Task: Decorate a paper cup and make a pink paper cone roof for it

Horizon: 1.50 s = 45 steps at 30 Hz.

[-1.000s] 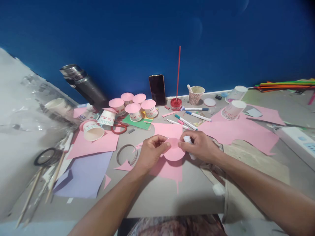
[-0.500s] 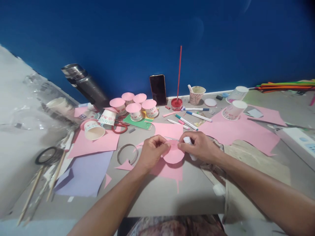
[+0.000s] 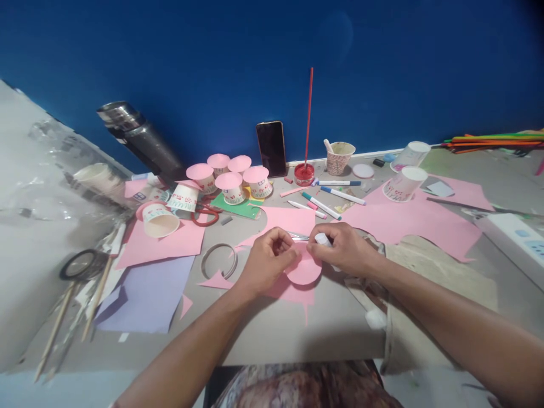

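Note:
Between my two hands is a pink paper circle, pinched at its upper edge. My left hand closes thumb and fingers on the circle's left side. On its right side my right hand pinches it too. A white glue stick shows beside the right hand's fingers; whether they touch it I cannot tell. Just beyond the circle the metal blades of scissors lie partly hidden. A sheet of pink paper lies flat beneath. Several decorated paper cups with pink paper tops stand at the back left.
Left of my hands lie a tape roll, purple paper and red-handled scissors. Markers, a phone and a red stick in a red lid are at the back. A cloth and power strip lie right.
The view has tilted down slightly. Both hands still pinch the pink circle, which has shifted a little, and more of the metal blades shows behind it.

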Each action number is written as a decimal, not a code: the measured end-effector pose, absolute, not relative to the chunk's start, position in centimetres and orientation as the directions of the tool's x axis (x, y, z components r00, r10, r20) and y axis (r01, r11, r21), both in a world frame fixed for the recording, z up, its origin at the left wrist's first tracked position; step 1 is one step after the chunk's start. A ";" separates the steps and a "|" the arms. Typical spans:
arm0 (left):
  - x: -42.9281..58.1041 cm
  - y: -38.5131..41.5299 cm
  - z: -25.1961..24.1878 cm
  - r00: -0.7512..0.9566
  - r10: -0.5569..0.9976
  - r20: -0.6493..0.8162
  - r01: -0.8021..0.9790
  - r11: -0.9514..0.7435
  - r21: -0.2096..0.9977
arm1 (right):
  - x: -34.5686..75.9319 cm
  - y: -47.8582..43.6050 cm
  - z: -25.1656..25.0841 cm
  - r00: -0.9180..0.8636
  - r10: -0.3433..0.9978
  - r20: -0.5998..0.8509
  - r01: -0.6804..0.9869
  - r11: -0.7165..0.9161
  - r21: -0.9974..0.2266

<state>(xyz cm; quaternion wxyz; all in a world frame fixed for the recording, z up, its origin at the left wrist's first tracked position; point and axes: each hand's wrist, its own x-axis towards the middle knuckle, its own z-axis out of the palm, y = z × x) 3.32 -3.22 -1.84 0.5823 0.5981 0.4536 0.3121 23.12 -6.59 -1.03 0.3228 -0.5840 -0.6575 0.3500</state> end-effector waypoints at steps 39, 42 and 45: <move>3.3 -3.1 -1.9 0.565 0.729 -0.386 -0.245 0.595 0.766 | 23.2 -6.8 -1.0 -0.024 0.985 0.170 0.506 0.158 -0.848; 3.3 -3.0 -2.3 0.693 0.592 -0.411 -0.293 0.752 0.590 | 23.3 -6.8 -1.0 -0.006 0.982 0.187 0.500 0.165 -0.850; 3.5 -3.3 -2.7 0.747 0.536 -0.394 -0.313 0.805 0.504 | 23.2 -6.8 -1.2 -0.020 0.984 0.179 0.503 0.165 -0.848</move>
